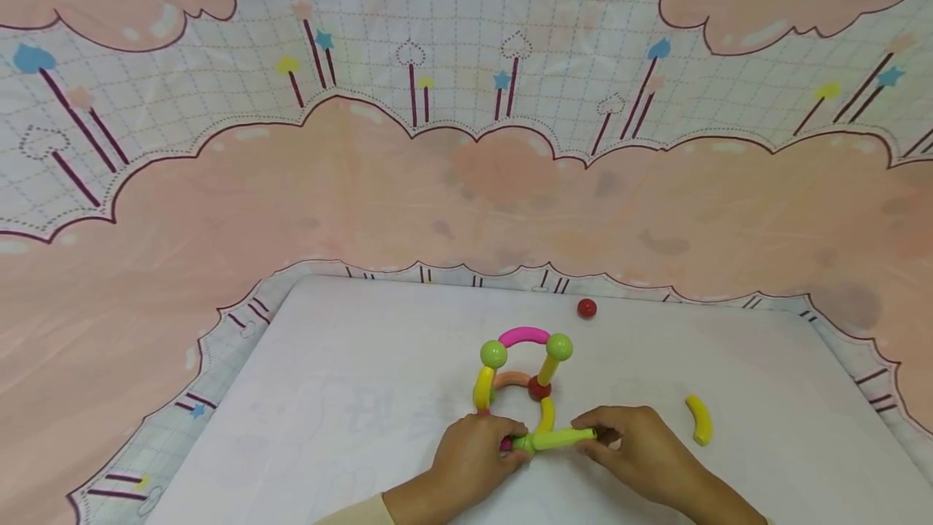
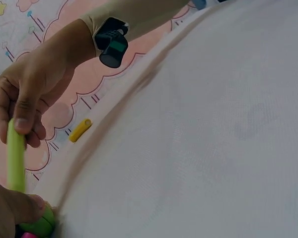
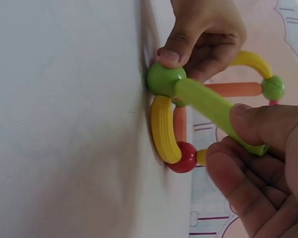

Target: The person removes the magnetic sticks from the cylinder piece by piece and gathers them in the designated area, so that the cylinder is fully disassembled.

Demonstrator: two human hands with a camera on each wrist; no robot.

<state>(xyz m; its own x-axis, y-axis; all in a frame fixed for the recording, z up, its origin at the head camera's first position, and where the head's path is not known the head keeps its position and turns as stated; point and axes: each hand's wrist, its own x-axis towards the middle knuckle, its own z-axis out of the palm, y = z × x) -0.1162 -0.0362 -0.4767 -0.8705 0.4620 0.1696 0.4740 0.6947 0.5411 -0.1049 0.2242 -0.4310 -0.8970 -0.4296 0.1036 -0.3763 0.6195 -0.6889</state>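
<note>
Beige sleeve, head view: nearest the camera, on the near left side of the green ball.
Left hand: pinching the green ball between thumb and fingers.
Right hand: just right of the green ball, pinching the outer end of a light-green rod; the rod's other end meets that ball.
Beyond the green ball: a yellow arc leads to a red ball; a yellow stick rises from there to a second green ball, and a magenta arc spans to a third green ball.
Loose on the white surface: a yellow piece, well right of the green ball; a loose red ball, well beyond it and slightly right.
Left wrist view: the left thumb lies on the green ball; a dark device sits near the right wrist.
Right wrist view: thumb and fingers pinch the light-green rod; the yellow arc looks ridged; an orange stick shows beyond the green ball.
</note>
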